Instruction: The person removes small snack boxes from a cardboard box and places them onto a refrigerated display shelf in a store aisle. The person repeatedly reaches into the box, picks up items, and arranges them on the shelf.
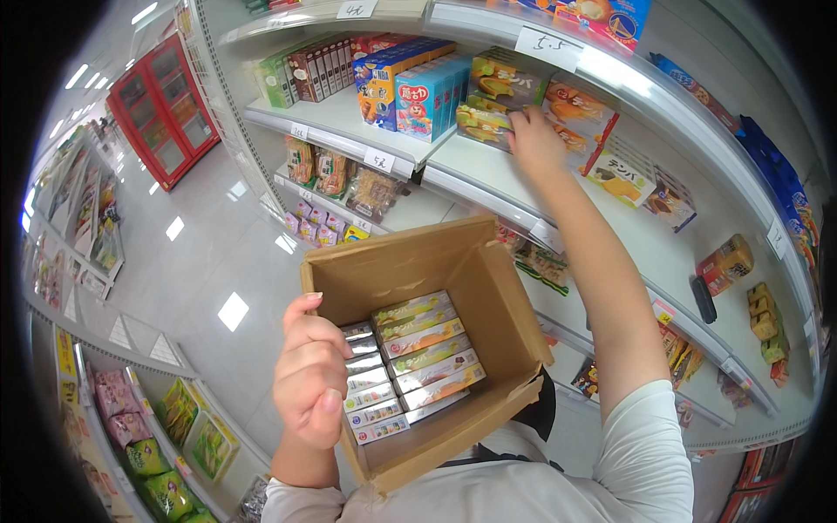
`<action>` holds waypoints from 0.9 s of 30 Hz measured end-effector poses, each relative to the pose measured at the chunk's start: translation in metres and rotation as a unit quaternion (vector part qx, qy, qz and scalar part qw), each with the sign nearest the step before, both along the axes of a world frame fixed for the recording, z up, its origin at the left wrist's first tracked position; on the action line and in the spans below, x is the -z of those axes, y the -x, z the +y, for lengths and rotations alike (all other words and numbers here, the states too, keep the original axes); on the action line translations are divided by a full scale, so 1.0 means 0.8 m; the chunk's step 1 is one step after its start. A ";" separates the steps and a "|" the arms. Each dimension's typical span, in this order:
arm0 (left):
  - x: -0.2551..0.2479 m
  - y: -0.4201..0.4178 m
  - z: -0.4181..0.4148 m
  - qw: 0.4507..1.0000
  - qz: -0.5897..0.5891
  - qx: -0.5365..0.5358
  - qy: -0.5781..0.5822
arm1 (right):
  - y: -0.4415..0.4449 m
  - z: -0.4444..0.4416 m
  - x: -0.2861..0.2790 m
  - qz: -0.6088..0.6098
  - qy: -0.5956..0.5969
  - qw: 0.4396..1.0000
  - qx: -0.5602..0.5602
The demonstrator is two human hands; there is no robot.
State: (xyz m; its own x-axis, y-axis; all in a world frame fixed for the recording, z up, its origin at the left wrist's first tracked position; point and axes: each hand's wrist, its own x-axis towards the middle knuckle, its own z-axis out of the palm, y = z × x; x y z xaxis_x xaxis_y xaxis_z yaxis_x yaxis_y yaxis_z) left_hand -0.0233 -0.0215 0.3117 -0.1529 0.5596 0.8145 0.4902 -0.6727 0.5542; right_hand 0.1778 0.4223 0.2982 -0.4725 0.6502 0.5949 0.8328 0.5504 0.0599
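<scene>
My left hand (310,372) grips the left rim of an open cardboard carton (418,261), held in front of my body. Inside, small snack boxes (431,372) stand packed in two rows, some with green and some with orange fronts. My right hand (539,144) reaches up to the shelf, its fingers at the right end of a green snack box (484,124). Behind that one stands another green box (507,75), and orange snack boxes (579,118) are just right of the hand. The fingertips are partly hidden against the packaging.
Blue snack boxes (425,104) stand left of the green ones. Along the shelf's front runs a price rail (484,189); another shelf edge (471,26) passes overhead. Bagged snacks (330,173) hang or lie lower down. A red glass-door cabinet (163,111) stands across the tiled aisle.
</scene>
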 end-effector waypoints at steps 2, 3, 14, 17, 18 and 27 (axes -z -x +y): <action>-0.001 0.000 0.001 1.000 0.003 0.003 0.001 | 0.000 -0.002 -0.006 0.005 0.007 1.000 0.004; -0.001 0.000 -0.001 1.000 0.004 0.002 0.004 | 0.000 -0.004 -0.007 -0.002 0.019 1.000 -0.003; 0.009 0.010 -0.013 1.000 0.018 0.023 -0.001 | -0.133 -0.186 -0.075 0.127 -0.032 0.977 -0.169; 0.010 0.008 -0.014 0.999 0.020 0.033 0.010 | -0.160 -0.263 -0.108 0.080 0.071 0.964 -0.243; 0.011 0.007 -0.010 0.999 0.022 0.043 0.009 | -0.164 -0.286 -0.119 0.050 0.113 0.955 -0.270; 0.003 -0.023 0.010 0.995 0.069 0.065 0.035 | -0.088 -0.357 -0.114 -0.297 0.298 0.804 -0.419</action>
State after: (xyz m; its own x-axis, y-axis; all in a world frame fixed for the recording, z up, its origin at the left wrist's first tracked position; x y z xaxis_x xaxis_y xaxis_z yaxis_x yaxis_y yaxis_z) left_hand -0.0052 -0.0135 0.3095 0.0344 0.6241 0.7806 0.4756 -0.6971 0.5365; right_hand 0.2479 0.1367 0.3893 -0.9793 0.0407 -0.1981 0.0756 0.9822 -0.1722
